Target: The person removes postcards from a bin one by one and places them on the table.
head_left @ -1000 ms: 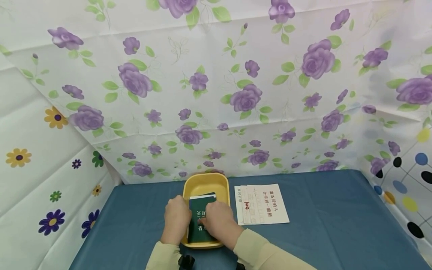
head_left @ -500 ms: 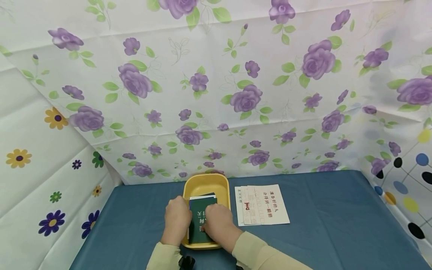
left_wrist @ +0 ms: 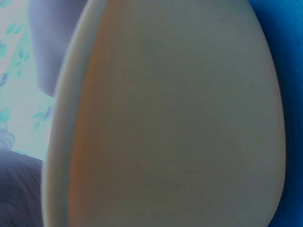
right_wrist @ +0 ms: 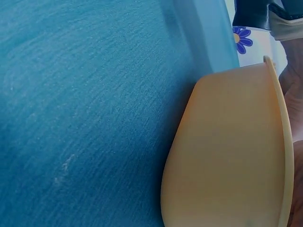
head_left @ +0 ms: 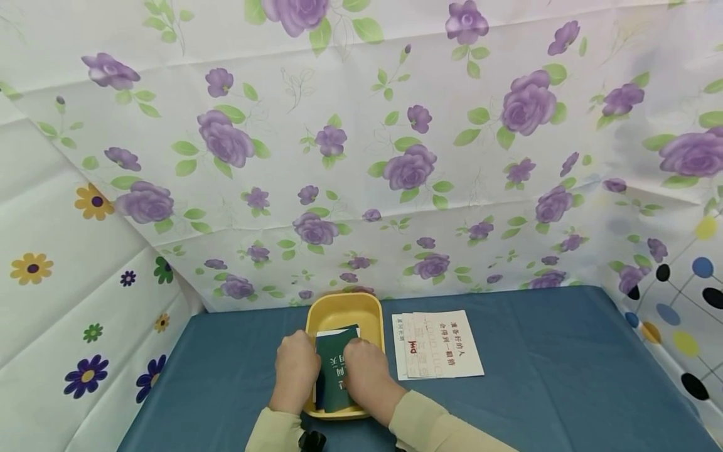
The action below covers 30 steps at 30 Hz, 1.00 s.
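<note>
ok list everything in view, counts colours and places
Cloth-covered table: one, blue, lower half
Rounded rectangular bin: one, yellow, on the table
Printed card stack: one, green-topped, in or over the bin, card count unclear
Overlapping printed papers: several, white, right of the bin
Flowered and dotted wall sheeting: three patterns, white, behind, left and right
Sleeves: two, pale yellow, bottom
Wrist gear: at least one, black, beside left sleeve
Left hand: one, bare, stack's left edge
Right hand: one, bare, stack's right edge

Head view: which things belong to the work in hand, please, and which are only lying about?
Probably in the work:
yellow tray
green-topped stack inside it
left hand and right hand, both at the stack

Probably just lying about:
white papers beside the tray, held by neither hand
</note>
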Each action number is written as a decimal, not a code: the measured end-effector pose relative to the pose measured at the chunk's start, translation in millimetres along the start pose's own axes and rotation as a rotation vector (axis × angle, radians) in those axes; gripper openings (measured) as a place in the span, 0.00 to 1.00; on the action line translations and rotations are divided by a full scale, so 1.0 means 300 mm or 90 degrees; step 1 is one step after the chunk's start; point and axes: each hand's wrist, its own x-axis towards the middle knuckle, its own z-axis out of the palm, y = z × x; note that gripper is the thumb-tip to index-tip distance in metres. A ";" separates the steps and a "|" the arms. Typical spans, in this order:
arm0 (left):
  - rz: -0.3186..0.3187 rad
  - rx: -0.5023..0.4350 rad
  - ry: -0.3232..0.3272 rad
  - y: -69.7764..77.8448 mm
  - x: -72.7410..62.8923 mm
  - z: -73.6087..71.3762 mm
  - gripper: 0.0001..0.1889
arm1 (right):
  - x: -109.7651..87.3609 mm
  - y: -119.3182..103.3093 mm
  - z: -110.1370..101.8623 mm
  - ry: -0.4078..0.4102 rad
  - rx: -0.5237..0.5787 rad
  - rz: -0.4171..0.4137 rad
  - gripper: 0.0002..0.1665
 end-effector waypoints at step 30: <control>-0.003 0.012 -0.012 0.007 0.003 -0.004 0.03 | 0.003 0.056 -0.077 -0.030 0.256 0.029 0.10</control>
